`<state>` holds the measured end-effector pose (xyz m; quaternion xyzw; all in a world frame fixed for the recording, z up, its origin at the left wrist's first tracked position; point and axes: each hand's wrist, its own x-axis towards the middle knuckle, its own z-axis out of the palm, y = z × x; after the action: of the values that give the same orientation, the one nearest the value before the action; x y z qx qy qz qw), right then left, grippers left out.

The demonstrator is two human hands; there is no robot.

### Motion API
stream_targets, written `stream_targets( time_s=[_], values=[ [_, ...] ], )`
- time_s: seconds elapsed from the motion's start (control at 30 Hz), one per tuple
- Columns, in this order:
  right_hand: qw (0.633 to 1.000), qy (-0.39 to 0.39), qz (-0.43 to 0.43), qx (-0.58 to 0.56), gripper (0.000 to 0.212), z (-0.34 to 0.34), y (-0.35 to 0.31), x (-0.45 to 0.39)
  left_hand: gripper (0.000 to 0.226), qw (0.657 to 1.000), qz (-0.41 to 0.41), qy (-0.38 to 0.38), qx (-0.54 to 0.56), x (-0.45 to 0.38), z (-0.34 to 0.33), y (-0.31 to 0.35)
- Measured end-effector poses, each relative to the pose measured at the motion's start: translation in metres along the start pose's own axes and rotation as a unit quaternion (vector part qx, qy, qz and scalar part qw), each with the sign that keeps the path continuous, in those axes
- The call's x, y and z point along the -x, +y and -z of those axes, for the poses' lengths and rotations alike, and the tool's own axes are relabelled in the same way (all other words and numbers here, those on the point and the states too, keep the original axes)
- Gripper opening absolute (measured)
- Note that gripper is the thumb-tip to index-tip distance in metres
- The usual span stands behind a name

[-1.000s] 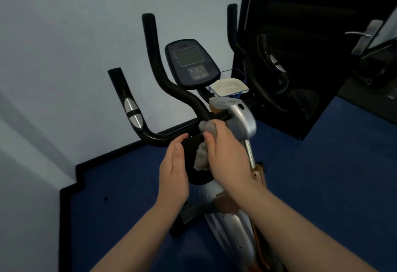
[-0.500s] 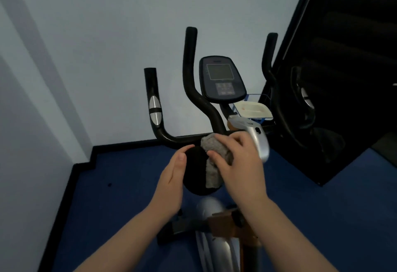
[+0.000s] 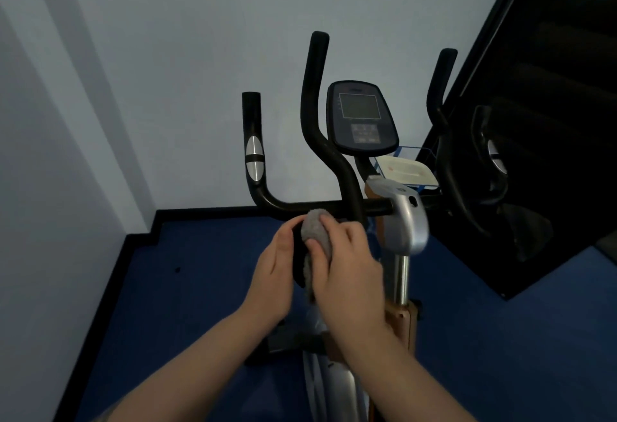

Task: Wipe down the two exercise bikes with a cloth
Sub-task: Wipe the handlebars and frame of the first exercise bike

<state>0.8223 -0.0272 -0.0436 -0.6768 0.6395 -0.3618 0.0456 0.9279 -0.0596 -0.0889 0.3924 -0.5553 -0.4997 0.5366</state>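
The near exercise bike has black handlebars (image 3: 300,206), a dark console (image 3: 362,118) and a silver stem cover (image 3: 404,221). Just below the crossbar sits a black rounded pad (image 3: 298,254), mostly hidden between my hands. My right hand (image 3: 347,271) grips a grey cloth (image 3: 315,228) and presses it onto the top of that pad. My left hand (image 3: 275,274) lies flat against the pad's left side with its thumb at the pad's edge. A second, dark bike (image 3: 494,161) stands to the right.
A clear tray (image 3: 407,169) with a white item sits beside the console. A pale wall is close behind and to the left, with a black skirting. A tall dark panel (image 3: 551,88) fills the right side. The floor (image 3: 200,288) is blue carpet.
My right hand has slid the cloth up and to the left over the pad, towards the crossbar. My left hand stays on the pad's side. My view has shifted left.
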Motion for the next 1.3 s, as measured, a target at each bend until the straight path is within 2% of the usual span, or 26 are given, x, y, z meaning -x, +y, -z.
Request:
stream_targets(
  time_s=[0.1, 0.2, 0.3, 0.4, 0.5, 0.63, 0.7, 0.8, 0.83, 0.93, 1.0, 1.1, 1.2, 1.3],
  values=[
    [0.996, -0.013, -0.017, -0.082, 0.041, -0.001, -0.001, 0.020, 0.053, 1.000, -0.004, 0.006, -0.007, -0.001, 0.000, -0.003],
    [0.994, -0.016, -0.022, -0.105, 0.036, -0.003, 0.003, 0.005, 0.054, 1.000, -0.006, 0.005, -0.004, -0.001, -0.001, -0.001],
    [0.992, 0.001, -0.018, -0.121, 0.036, -0.009, -0.004, -0.001, 0.043, 1.000, 0.001, 0.003, 0.011, 0.000, -0.001, 0.000],
    [0.991, -0.019, 0.004, -0.131, 0.035, -0.008, -0.002, 0.029, 0.039, 1.000, 0.010, -0.006, 0.003, -0.002, 0.002, 0.000],
    [0.994, -0.039, 0.044, -0.093, 0.033, -0.002, 0.007, 0.032, 0.041, 1.000, 0.014, -0.005, 0.012, -0.002, 0.001, -0.002],
    [0.998, 0.001, 0.043, -0.035, 0.030, -0.007, -0.002, 0.008, 0.046, 1.000, -0.002, 0.006, -0.013, -0.002, 0.000, -0.002],
    [0.998, -0.027, 0.035, -0.045, 0.032, -0.004, -0.005, 0.013, 0.047, 1.000, -0.003, -0.004, -0.019, -0.002, 0.002, -0.001],
    [0.992, -0.096, 0.086, -0.002, 0.032, 0.022, 0.001, 0.014, 0.047, 0.999, -0.006, -0.025, -0.027, -0.003, 0.005, 0.004],
    [0.992, -0.079, 0.099, 0.017, 0.031, 0.033, 0.005, 0.006, 0.041, 0.999, 0.000, -0.033, -0.039, -0.006, 0.007, 0.008],
    [0.993, 0.039, 0.107, 0.032, 0.028, 0.058, 0.015, -0.028, 0.027, 0.989, 0.045, -0.042, -0.137, -0.028, 0.010, 0.022],
    [0.994, 0.024, 0.088, 0.064, 0.029, 0.056, 0.018, -0.047, 0.036, 0.970, 0.078, -0.071, -0.220, -0.048, 0.009, 0.034],
    [0.995, -0.084, -0.023, 0.050, 0.033, 0.027, 0.022, -0.050, 0.048, 0.939, 0.089, -0.107, -0.315, -0.058, 0.000, 0.041],
    [0.995, -0.043, -0.076, -0.044, 0.037, 0.007, 0.026, -0.027, 0.059, 0.946, 0.078, -0.049, -0.312, -0.047, -0.002, 0.038],
    [0.994, -0.040, -0.088, -0.043, 0.039, 0.006, 0.031, -0.013, 0.063, 0.951, 0.081, -0.034, -0.297, -0.044, -0.002, 0.034]
  ],
)
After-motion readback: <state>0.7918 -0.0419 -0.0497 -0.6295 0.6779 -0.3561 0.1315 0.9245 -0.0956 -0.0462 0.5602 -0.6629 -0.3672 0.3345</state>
